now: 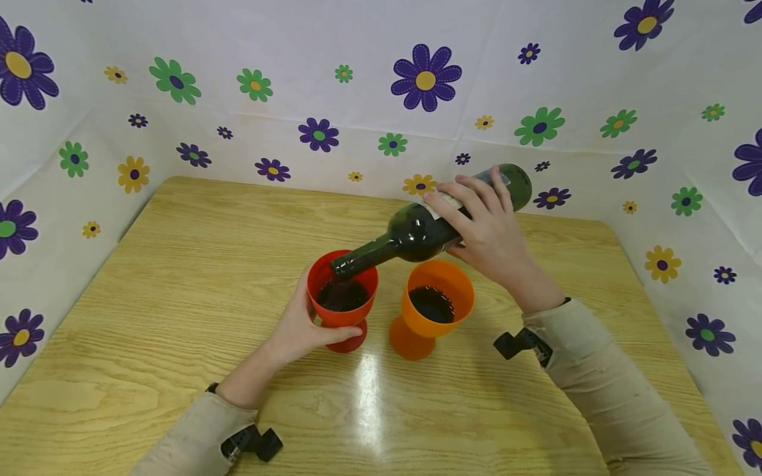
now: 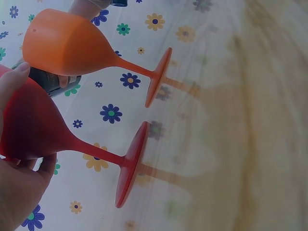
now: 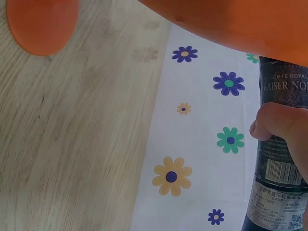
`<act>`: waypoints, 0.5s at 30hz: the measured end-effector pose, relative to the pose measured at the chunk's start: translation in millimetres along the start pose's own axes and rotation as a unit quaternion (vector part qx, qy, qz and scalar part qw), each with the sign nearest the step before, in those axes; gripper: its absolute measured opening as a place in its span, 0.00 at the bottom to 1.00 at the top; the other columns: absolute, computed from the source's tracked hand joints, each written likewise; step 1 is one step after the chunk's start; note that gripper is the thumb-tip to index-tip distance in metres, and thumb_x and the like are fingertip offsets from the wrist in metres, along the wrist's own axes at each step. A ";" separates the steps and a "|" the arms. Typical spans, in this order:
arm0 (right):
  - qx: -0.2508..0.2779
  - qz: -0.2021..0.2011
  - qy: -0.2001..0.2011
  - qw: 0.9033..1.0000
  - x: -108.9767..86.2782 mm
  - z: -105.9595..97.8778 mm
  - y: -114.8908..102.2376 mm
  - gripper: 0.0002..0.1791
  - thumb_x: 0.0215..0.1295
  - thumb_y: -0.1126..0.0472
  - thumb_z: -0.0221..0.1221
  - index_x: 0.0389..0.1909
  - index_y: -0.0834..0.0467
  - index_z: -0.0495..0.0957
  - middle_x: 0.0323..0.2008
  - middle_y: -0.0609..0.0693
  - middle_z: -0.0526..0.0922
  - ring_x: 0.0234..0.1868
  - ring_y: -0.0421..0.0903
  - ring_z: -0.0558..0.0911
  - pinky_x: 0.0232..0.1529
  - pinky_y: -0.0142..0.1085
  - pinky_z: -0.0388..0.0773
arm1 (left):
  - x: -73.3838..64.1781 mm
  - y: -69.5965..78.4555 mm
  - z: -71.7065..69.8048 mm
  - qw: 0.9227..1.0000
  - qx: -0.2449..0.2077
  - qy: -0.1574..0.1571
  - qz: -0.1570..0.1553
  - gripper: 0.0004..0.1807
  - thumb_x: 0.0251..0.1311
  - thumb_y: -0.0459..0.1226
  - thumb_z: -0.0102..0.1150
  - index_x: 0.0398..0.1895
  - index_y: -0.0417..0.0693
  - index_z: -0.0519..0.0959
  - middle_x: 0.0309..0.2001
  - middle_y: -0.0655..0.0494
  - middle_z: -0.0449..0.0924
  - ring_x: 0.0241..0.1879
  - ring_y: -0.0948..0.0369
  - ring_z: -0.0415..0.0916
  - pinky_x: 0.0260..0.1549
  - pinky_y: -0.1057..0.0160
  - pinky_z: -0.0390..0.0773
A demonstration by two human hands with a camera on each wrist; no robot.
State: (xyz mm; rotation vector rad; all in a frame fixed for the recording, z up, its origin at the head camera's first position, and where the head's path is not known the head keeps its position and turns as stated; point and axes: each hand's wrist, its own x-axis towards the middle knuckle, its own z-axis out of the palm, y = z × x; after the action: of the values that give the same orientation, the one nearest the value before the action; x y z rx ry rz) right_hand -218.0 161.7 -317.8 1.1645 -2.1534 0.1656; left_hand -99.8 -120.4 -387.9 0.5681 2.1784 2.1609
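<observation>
My left hand grips the bowl of a red goblet, thumb across its near side. Dark liquid lies in the bowl. In the left wrist view the red goblet stands upright on its round foot. My right hand holds a dark green wine bottle around its labelled body, tilted with the neck down to the left. The bottle's mouth is over the inside of the red goblet. In the right wrist view the bottle's label shows beside the thumb. An orange goblet, also holding dark liquid, stands just right of the red one.
All this happens over a light wood table. A white cloth printed with purple, green and yellow flowers hangs behind it and along both sides. A black strap with a small camera sits on each wrist.
</observation>
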 end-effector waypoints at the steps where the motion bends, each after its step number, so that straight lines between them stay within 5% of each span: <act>1: 0.001 0.000 0.001 1.000 -0.2 0.4 -0.5 0.51 0.29 0.56 0.77 0.61 0.48 0.64 0.56 0.56 0.70 0.60 0.58 0.64 0.64 0.58 0.40 | 0.0 -0.2 -0.1 1.000 0.000 0.000 0.000 0.50 0.35 0.26 0.72 0.64 0.51 0.54 0.58 0.54 0.66 0.57 0.58 0.65 0.58 0.51 0.61; 15: 0.033 0.033 -0.013 0.999 -5.5 5.4 -4.7 0.56 0.25 0.59 0.78 0.63 0.47 0.62 0.57 0.55 0.70 0.59 0.57 0.65 0.65 0.57 0.41 | -0.2 1.0 -0.1 1.000 0.002 0.003 0.001 0.51 0.34 0.25 0.72 0.64 0.49 0.54 0.58 0.53 0.65 0.58 0.58 0.64 0.58 0.51 0.61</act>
State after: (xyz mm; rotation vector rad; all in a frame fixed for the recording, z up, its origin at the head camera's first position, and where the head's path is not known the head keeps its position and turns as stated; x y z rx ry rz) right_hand -215.0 160.6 -326.2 1.1385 -2.2249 0.2529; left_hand -99.4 -120.6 -387.0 0.5666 2.1855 2.1634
